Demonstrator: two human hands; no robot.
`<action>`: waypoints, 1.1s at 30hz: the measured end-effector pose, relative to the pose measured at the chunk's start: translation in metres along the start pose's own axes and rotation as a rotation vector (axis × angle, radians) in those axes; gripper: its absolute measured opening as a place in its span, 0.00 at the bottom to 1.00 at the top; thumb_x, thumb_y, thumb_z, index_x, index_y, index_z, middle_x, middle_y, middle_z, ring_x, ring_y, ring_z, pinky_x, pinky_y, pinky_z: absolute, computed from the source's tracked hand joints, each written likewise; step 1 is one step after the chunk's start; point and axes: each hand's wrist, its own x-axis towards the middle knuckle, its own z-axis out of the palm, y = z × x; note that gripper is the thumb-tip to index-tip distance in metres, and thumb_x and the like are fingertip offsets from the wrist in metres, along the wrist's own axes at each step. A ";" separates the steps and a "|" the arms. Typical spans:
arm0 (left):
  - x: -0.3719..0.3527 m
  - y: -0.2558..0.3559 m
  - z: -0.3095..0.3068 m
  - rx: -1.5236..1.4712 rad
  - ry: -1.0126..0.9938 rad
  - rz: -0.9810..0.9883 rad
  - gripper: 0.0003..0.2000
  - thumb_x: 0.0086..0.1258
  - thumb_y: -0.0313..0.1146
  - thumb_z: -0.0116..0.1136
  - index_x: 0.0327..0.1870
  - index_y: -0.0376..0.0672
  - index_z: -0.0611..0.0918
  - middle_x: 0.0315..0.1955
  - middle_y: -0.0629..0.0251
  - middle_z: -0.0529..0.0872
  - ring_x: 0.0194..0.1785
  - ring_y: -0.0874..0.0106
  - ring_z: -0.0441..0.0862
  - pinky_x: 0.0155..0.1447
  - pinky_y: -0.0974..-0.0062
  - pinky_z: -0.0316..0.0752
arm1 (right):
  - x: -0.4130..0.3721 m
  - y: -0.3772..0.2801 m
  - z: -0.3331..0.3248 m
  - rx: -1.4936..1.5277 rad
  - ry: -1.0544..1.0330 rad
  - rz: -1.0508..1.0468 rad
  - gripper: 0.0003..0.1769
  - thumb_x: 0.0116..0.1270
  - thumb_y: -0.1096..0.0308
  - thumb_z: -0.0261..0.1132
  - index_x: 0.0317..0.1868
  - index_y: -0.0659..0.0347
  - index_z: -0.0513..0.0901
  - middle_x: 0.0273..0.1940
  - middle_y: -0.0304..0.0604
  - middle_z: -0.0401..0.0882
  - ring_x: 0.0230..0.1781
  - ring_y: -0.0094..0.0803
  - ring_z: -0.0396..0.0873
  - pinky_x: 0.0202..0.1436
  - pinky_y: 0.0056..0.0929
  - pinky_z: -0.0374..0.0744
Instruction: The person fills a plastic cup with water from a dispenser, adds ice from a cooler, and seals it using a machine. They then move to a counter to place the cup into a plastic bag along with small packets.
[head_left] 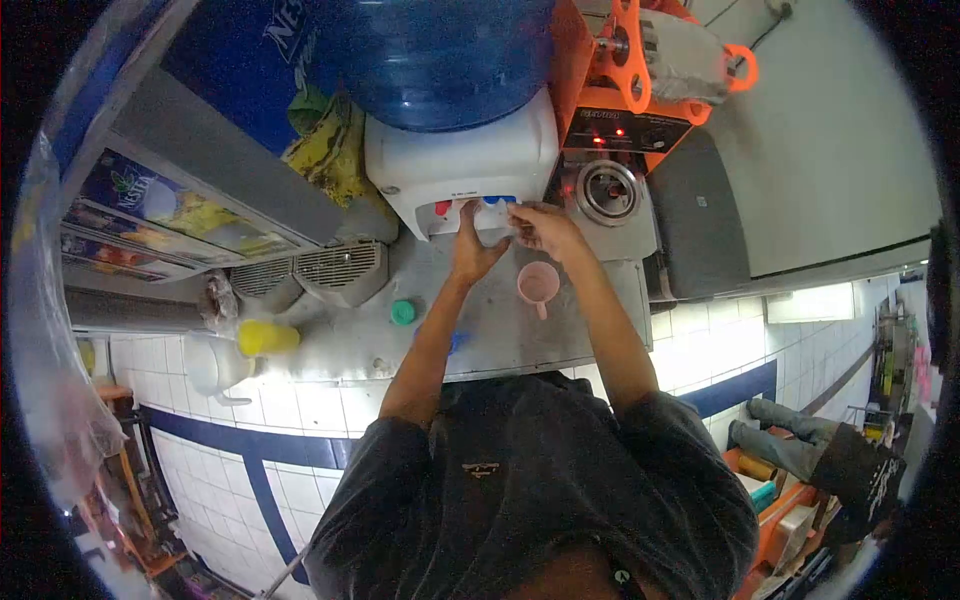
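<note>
Glare whitens the wall tiles [708, 335], and the grainy view bends (quite strongly) toward black corners.

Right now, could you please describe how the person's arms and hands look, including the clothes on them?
The left hand and right hand look bare, with no gloves or watch that I can make out. The forearms are uncovered. The short, dark sleeves belong to a dark shirt with a small pale print on the chest.

1 blue water bottle [450, 70], 1 dispenser [455, 150], 2 taps [441, 208] (1 red, 1 blue), 1 pink mug [538, 283], 1 yellow cup [268, 338], 1 green cap [403, 312], 2 slatted grilles [340, 265], 1 white pitcher [208, 362].
</note>
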 end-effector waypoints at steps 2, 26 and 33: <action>-0.003 0.000 0.001 0.004 -0.002 -0.018 0.48 0.50 0.31 0.78 0.70 0.37 0.58 0.64 0.47 0.73 0.68 0.53 0.72 0.70 0.62 0.68 | 0.001 0.008 0.002 0.067 -0.006 0.026 0.14 0.63 0.57 0.75 0.39 0.58 0.84 0.35 0.35 0.83 0.33 0.22 0.80 0.34 0.20 0.82; 0.003 -0.001 -0.006 -0.060 -0.118 -0.124 0.48 0.52 0.33 0.79 0.72 0.44 0.57 0.66 0.47 0.72 0.69 0.52 0.71 0.65 0.53 0.72 | 0.009 0.019 0.005 -0.109 0.115 -0.051 0.18 0.60 0.55 0.77 0.37 0.61 0.85 0.32 0.38 0.85 0.30 0.23 0.83 0.40 0.26 0.87; 0.001 -0.004 -0.008 -0.025 -0.107 -0.097 0.48 0.51 0.33 0.78 0.70 0.36 0.57 0.63 0.43 0.73 0.68 0.49 0.72 0.69 0.59 0.71 | 0.011 0.023 0.012 -0.733 0.392 -0.365 0.32 0.49 0.41 0.80 0.29 0.66 0.82 0.25 0.41 0.81 0.25 0.31 0.82 0.32 0.32 0.81</action>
